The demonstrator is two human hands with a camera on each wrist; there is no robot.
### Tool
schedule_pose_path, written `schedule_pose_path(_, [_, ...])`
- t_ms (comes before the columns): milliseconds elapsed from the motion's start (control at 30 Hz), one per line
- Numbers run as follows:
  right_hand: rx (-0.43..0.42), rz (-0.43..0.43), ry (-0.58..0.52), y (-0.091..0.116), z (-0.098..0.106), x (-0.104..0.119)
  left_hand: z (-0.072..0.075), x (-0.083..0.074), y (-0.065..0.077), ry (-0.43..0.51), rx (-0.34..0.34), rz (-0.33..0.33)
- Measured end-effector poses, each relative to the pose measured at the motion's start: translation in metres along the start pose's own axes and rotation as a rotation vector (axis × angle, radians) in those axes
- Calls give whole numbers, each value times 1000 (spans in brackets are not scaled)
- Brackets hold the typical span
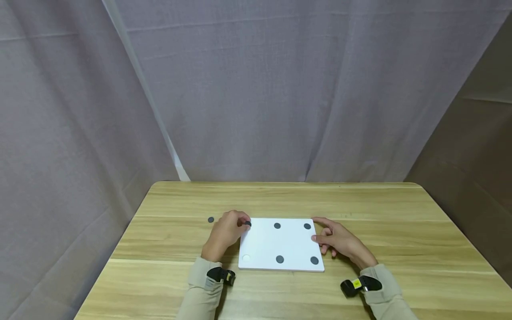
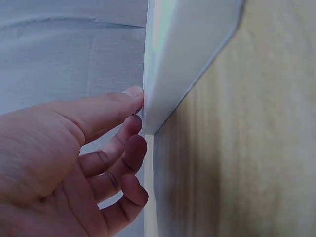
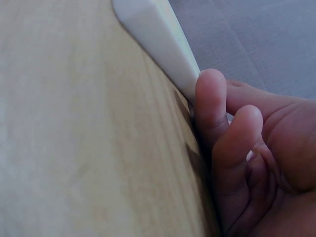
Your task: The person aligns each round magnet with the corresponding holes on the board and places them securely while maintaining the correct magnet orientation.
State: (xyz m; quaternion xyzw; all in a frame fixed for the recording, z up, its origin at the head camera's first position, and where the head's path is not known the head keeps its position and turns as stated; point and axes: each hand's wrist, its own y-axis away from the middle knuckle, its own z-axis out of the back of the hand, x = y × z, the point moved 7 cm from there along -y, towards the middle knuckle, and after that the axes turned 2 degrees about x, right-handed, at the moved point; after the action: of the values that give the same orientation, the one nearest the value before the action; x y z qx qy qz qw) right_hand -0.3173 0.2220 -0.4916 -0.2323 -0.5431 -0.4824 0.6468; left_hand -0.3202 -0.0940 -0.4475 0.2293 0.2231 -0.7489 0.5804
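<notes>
A flat white board [image 1: 264,244] lies on the wooden table. Dark round discs sit on it in two rows at the middle and right, among them a near middle disc [image 1: 280,259]. At the far left corner my left hand [image 1: 228,231] pinches a dark disc [image 1: 248,223] between thumb and fingers, at the board's surface. A pale round recess [image 1: 246,257] shows at the near left corner. My right hand [image 1: 340,240] grips the board's right edge, thumb on top and fingers along the side. In the left wrist view the disc is mostly hidden by the fingertips [image 2: 133,92].
One loose dark disc [image 1: 210,219] lies on the wooden table [image 1: 160,249], left of the board and beside the left hand. Grey curtains [image 1: 248,98] hang behind the table and at both sides. A dark camera is strapped to each wrist.
</notes>
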Motion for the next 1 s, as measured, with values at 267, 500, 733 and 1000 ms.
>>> schedule_pose_path(267, [4,2,-12,1,-1,2,0,0,0,5,-1,33])
schedule_pose_path(500, [-21,-22,-11,1,0,0,-1,-3,-1,-11,-13,34])
schedule_pose_path(733, [-18,-15,-13,0,0,-1,1,-5,-1,-24,-52,18])
schedule_pose_path(1000, [-2,1,-21,0,0,-1,3,-5,0,-26,-71,23])
